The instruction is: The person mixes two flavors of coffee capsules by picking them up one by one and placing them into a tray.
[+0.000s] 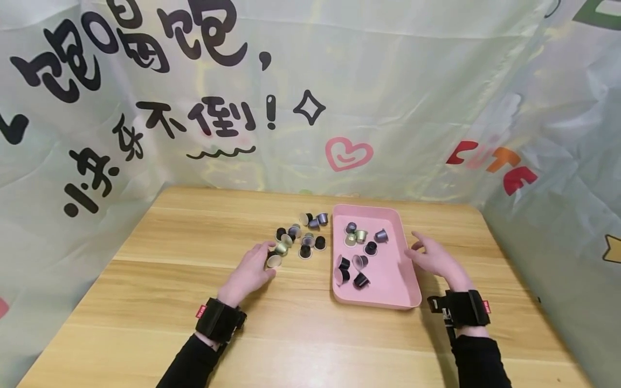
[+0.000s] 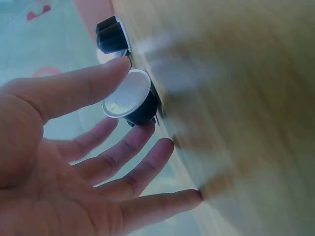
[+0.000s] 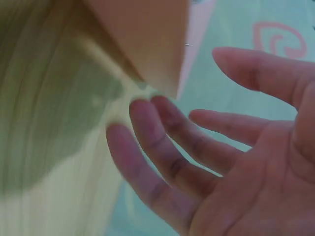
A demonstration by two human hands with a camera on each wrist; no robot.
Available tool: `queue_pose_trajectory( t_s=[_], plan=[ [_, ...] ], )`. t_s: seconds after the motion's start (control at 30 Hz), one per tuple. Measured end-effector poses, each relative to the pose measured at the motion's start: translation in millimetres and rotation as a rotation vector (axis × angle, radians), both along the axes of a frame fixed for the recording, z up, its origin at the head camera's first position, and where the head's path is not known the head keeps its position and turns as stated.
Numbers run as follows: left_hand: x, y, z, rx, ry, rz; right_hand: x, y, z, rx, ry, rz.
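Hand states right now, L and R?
Left hand: open, reaching around a black coffee capsule, no clear grip.
Right hand: open, empty, beside the pink tray.

A wooden table [image 1: 170, 280] with streaky grain carries 1 pink rectangular tray [image 1: 388, 275] and, near the tray's left side, a loose cluster of capsules [image 1: 305, 251], black, purple and pale green, some tipped sideways
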State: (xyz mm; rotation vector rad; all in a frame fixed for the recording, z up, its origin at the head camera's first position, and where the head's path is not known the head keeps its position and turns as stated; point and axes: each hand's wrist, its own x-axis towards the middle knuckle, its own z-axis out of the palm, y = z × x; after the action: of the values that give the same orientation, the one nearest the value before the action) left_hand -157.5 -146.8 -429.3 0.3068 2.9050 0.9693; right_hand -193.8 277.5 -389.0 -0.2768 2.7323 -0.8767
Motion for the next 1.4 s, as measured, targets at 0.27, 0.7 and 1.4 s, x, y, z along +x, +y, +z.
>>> queue_pose_trajectory(
  t_s=[0.27, 0.7, 1.4],
  plan=[
    [2.9, 9, -2.0, -0.108, 0.119, -0.026, 15.3, -2, -6.4, -0.106, 0.132, -0.096],
    [0.8, 14, -2.3, -0.272, 0.16, -0.057, 15.1, -6, -16.2, -0.215, 0.362, -0.171],
    [-25.2, 63, 20.9, -0.072, 0.128, -0.275, 16.6, -11, -12.0, -0.298, 0.451, -0.226]
  ],
)
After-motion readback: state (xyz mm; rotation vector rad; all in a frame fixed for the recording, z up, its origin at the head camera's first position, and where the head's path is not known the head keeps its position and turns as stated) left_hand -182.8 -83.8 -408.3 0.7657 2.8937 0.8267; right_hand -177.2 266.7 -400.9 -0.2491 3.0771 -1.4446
